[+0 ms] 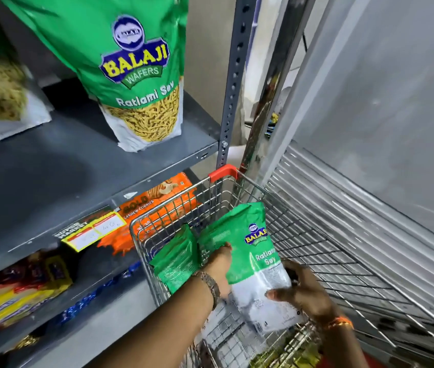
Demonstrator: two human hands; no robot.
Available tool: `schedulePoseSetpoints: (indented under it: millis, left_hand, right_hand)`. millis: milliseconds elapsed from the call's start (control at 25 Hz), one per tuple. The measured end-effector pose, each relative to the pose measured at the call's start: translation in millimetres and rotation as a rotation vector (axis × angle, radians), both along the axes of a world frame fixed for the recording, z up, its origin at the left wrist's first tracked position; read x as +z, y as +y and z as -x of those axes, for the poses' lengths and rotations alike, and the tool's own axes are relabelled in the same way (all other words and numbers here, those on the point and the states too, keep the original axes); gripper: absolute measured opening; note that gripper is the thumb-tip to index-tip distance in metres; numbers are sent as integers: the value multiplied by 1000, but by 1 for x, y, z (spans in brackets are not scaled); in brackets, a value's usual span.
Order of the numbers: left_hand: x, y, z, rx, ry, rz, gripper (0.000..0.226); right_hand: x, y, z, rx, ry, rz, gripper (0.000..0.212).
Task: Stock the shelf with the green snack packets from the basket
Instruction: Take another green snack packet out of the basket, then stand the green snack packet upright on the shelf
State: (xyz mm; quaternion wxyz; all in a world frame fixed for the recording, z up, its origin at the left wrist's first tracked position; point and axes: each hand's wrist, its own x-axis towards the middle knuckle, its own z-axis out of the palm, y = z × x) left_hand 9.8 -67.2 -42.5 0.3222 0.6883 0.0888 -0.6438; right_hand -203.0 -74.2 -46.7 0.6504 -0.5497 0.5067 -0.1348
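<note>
A green Balaji Ratlami Sev packet (254, 251) is tilted up inside the wire basket (316, 243). My left hand (220, 264) grips its left edge and my right hand (299, 290) holds its lower right side. Another green packet (177, 261) leans against the basket's left wall, its back side showing. On the grey shelf (83, 155) above stands a green packet (133, 73) upright near the right end, and a second one (0, 91) stands blurred at the far left.
Orange cashew cookie packs (157, 205) lie on the lower shelf beside the basket. Yellow and red packs (16, 288) sit further left. A perforated shelf post (233, 83) rises behind the basket's red corner (222, 172). A grey wall panel (383, 115) runs along the right.
</note>
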Motion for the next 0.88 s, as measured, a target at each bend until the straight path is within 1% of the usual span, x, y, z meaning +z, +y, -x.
schedulePoseSetpoints:
  millis: [40,80,160,240,320,440,520,640,760,880]
  left_hand:
    - [12,8,-2,15,-20,40,84]
    - [29,15,-3,49,-35,89,81]
    - [67,34,-11,163,-102,243,56]
    - [112,59,-28,251,-134,471,33]
    - [147,77,-56,318,-185,677,27]
    - [190,93,-107,452,-264,858,20]
    - [222,101,-141,505,-276,961,18]
    - [257,107,-194,529,-373,1075,10]
    - [280,104,-244,585,-462,1127,10]
    - [285,97,-287,593,-521,1163,13]
  right_hand:
    - [13,7,2,-16,-28,4,50]
    - [26,13,1,-29,-64,-3,52]
    - [51,24,-7,-42,-180,-34,51]
    - [80,32,-27,-28,-292,-40,53]
    - [109,33,-59,20,-372,-9,60]
    - [140,23,-120,120,-439,83,69]
    - [157,14,-169,165,-472,150,72]
    - [183,0,-244,189,-462,270,82]
    - [206,-15,-307,232,-435,367,85]
    - [214,-31,-355,281,-395,435,88]
